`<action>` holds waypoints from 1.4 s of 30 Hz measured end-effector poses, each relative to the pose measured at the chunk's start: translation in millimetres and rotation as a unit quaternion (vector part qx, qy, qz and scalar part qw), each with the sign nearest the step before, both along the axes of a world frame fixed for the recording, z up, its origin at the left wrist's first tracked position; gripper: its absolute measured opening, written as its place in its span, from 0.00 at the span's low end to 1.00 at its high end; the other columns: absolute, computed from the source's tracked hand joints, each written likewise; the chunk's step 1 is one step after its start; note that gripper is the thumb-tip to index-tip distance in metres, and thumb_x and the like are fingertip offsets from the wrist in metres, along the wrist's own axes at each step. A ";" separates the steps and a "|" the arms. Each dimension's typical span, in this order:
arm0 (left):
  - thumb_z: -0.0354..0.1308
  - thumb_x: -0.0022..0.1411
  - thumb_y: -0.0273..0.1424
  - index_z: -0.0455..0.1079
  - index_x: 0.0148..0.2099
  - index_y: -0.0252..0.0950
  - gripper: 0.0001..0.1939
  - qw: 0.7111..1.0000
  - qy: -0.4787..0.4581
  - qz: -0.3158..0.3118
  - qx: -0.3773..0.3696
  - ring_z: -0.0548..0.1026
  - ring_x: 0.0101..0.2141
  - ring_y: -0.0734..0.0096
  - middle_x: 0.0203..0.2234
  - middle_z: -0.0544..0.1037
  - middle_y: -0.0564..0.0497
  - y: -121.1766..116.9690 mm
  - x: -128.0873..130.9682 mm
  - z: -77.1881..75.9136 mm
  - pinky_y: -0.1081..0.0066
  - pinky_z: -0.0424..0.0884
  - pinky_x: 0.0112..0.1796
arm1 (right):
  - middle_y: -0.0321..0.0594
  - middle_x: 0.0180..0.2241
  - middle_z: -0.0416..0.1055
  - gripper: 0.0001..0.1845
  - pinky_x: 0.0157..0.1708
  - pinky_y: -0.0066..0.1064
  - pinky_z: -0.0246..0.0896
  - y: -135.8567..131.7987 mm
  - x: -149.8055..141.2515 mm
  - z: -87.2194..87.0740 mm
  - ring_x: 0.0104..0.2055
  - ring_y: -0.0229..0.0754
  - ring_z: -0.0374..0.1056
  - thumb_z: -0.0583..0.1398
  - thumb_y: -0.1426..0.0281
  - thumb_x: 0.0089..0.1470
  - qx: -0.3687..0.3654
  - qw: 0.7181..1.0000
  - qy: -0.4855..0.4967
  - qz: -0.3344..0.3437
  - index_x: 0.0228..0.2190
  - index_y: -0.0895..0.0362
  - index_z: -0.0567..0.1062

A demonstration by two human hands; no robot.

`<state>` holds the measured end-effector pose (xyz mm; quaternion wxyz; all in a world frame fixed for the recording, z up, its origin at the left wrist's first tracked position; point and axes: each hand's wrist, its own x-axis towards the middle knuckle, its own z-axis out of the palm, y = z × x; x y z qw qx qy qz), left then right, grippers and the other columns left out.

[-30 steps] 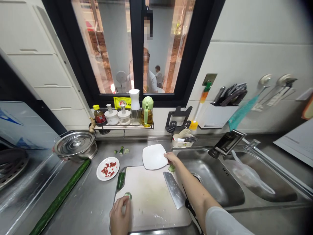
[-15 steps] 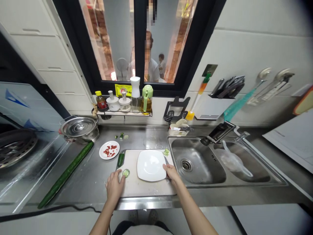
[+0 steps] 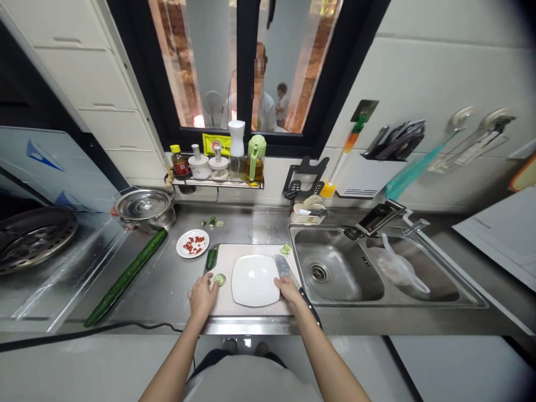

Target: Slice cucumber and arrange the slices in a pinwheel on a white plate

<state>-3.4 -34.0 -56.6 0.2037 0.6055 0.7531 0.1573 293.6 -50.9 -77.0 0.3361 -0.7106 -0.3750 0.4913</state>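
A white square plate (image 3: 254, 282) rests over the light cutting board (image 3: 226, 306). My right hand (image 3: 288, 291) grips its right rim, thumb on top. A knife (image 3: 282, 264) lies slantwise beneath my right hand, its black handle (image 3: 309, 306) reaching past the board toward the counter's front edge. At the board's left edge is my left hand (image 3: 203, 296), fingers apart, thumb and fingertips close beside a small stack of cucumber slices (image 3: 219, 280); whether they touch is unclear. A cut cucumber piece (image 3: 211, 258) sits at the board's upper left, more slices (image 3: 285, 249) at its upper right.
Left of the board are a small plate (image 3: 182, 249) bearing red chopped pieces, a long whole cucumber (image 3: 125, 279) and a lidded steel pot (image 3: 144, 206). Cucumber scraps (image 3: 213, 222) lie behind. A double sink (image 3: 335, 279) is at right. A seasoning rack (image 3: 218, 182) hangs below the window.
The plate has shifted slightly left and toward me on the board, held by my right hand. More of the knife shows now. My left hand stays by the slices; the view has tilted slightly.
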 end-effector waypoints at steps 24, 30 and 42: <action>0.51 0.60 0.35 0.70 0.48 0.41 0.15 1.000 -0.011 -0.003 -0.012 0.73 0.43 0.60 0.41 0.76 0.46 0.9 5.9 2.6 0.62 0.61 0.44 | 0.54 0.41 0.74 0.18 0.40 0.34 0.60 0.3 -19.4 43.4 0.45 0.51 0.70 0.54 0.65 0.58 -0.082 0.888 -0.426 0.150 0.46 0.63 0.70; 0.52 0.60 0.32 0.69 0.50 0.41 0.16 0.999 -0.028 0.013 -0.015 0.74 0.41 0.60 0.38 0.78 0.47 3.5 4.4 -0.9 0.63 0.62 0.43 | 0.55 0.37 0.75 0.18 0.38 0.37 0.60 -1.9 -21.3 52.5 0.41 0.52 0.72 0.52 0.65 0.59 -0.059 0.874 -0.460 0.147 0.47 0.60 0.70; 0.49 0.62 0.32 0.73 0.47 0.42 0.14 1.000 -0.003 0.019 0.000 0.74 0.40 0.62 0.39 0.78 0.48 5.6 4.3 3.2 0.64 0.61 0.42 | 0.50 0.38 0.75 0.21 0.40 0.36 0.58 -4.1 -24.0 62.2 0.41 0.50 0.71 0.50 0.64 0.60 -0.002 0.891 -0.431 0.139 0.51 0.57 0.69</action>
